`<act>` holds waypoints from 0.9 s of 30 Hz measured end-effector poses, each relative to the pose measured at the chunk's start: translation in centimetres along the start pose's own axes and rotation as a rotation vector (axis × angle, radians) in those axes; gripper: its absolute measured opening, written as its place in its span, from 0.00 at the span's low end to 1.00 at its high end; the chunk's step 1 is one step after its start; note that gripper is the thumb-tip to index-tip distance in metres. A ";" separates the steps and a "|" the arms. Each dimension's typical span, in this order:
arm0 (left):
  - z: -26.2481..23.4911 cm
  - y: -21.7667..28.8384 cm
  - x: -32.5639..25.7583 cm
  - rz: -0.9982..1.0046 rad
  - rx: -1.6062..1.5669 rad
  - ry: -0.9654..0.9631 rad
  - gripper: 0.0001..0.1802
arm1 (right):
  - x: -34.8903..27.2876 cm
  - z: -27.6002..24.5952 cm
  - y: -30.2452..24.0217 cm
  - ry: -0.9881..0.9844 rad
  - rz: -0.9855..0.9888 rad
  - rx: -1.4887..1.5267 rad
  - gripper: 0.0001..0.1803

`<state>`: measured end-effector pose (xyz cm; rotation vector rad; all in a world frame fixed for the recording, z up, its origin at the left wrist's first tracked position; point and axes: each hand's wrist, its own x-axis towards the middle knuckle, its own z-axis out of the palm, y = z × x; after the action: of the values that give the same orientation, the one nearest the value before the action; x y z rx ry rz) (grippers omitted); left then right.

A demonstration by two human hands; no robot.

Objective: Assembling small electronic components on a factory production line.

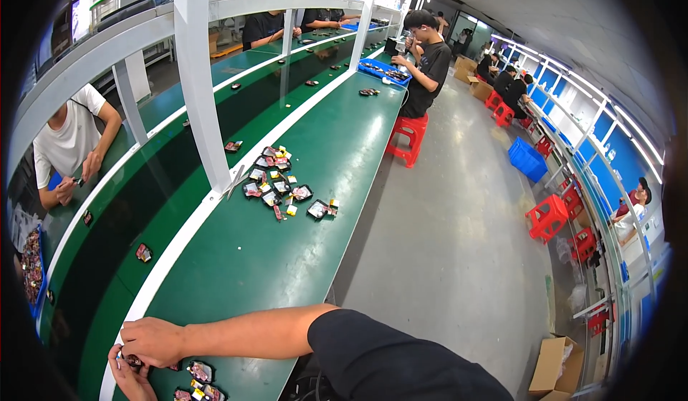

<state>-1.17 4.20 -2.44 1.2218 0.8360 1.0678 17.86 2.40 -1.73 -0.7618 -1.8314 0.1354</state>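
At the lower left, my two hands meet over the white rail along the green bench. My left hand holds a small dark electronic part, mostly covered by fingers. Fingers of my right hand curl over the top of the same part; their tips are partly hidden. Beside the hands lie several similar parts in black housings with reddish and yellow bits. Farther up the bench is a loose cluster of such parts, with tweezers by the post.
A dark conveyor belt carries scattered parts past the bench's left side. A white post rises from the rail. Across the belt a person handles a part. Another worker sits near a blue tray. Red stools stand at right.
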 end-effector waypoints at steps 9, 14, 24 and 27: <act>-0.5 -0.1 0.3 -0.014 0.038 -0.027 0.22 | 0.2 -0.6 0.1 -0.003 -0.022 0.022 0.09; -0.7 -0.1 0.3 -0.013 0.036 -0.055 0.24 | 0.1 -0.4 0.3 -0.022 -0.047 -0.022 0.06; -1.2 -0.9 0.9 -0.001 0.068 -0.099 0.25 | 0.0 0.7 0.9 -0.019 -0.044 -0.167 0.06; -0.7 -0.8 0.7 0.009 0.100 -0.092 0.25 | 0.1 0.4 0.9 -0.086 -0.048 -0.166 0.07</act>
<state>-1.51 5.05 -3.34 1.3499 0.8209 0.9790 17.87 3.28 -2.23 -0.8373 -1.9587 -0.0163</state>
